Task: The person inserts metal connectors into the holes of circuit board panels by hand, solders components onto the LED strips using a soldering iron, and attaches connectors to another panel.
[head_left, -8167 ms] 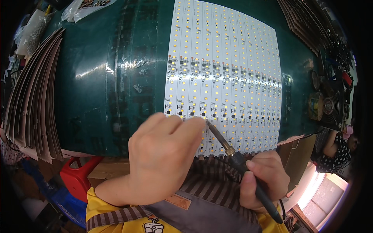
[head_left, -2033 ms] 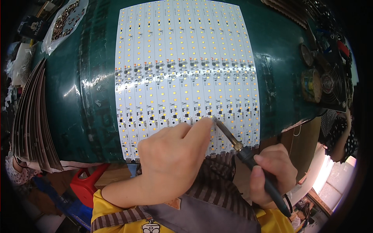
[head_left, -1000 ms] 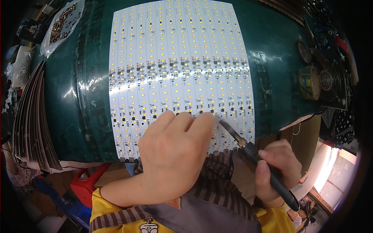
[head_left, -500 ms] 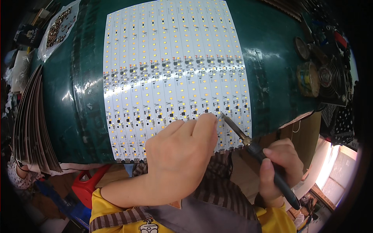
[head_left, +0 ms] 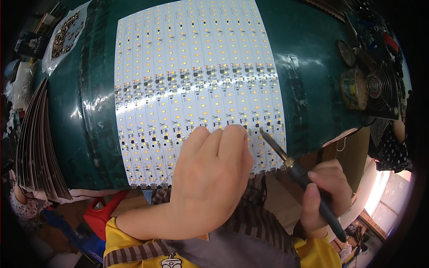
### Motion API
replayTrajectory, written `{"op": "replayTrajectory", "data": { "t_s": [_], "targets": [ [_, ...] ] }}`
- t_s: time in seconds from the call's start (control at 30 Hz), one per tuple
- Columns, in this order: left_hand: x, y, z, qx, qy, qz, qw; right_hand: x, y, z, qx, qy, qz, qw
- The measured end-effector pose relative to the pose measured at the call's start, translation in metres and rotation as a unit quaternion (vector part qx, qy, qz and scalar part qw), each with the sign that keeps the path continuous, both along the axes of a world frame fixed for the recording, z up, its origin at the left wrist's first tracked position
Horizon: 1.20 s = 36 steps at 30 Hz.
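A white panel of joined LED strips (head_left: 199,105), dotted with yellow LEDs and small black components, lies on a green work surface. Across its near part rests my left hand (head_left: 210,183), fingers curled together; a pinched item, if any, is hidden under them. A thin wire (head_left: 168,177) shows beside that hand. My right hand (head_left: 328,192) grips a soldering iron (head_left: 297,172) by its dark handle. The iron's pointed tip is at the panel, just right of my left fingertips, near a row of black components; whether it touches cannot be told.
Brown-edged strips (head_left: 38,147) stand stacked at the left, below a clear bag of small metallic parts (head_left: 68,35). A round tin (head_left: 353,89) and a fan (head_left: 380,89) sit at the right. A red stool (head_left: 98,210) is under the table edge. Another person's dotted sleeve (head_left: 24,207) shows lower left.
The panel has shifted slightly left. The iron's tip has moved a little right, along the row of components. My left hand has moved slightly farther up the panel, still curled.
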<state>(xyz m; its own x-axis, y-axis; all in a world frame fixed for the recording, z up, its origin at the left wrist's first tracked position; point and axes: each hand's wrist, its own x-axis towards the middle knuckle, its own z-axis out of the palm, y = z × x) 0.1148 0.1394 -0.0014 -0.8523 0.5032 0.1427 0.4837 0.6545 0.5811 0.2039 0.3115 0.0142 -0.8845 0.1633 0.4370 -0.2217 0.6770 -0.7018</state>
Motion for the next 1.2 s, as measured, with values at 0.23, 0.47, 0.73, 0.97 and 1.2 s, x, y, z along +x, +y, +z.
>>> {"op": "replayTrajectory", "data": {
  "t_s": [0.23,0.47,0.73,0.97,1.2],
  "targets": [
    [0.005,0.006,-0.006,0.012,-0.01,0.006,1.0,0.002,0.006,-0.004,-0.003,0.01,-0.008,1.0],
    [0.002,0.009,-0.003,-0.011,-0.007,0.005,1.0,0.001,0.009,-0.001,-0.001,-0.009,0.002,1.0],
    [-0.002,0.011,0.0,-0.053,-0.006,-0.011,0.999,0.0,0.012,-0.001,0.0,-0.018,0.017,1.0],
    [0.004,0.022,-0.005,0.039,0.021,0.017,0.999,0.006,0.02,-0.002,0.006,0.012,-0.005,1.0],
    [0.004,0.025,-0.007,-0.007,0.008,0.0,1.0,0.006,0.023,-0.004,-0.003,0.006,-0.003,1.0]
  ]
}}
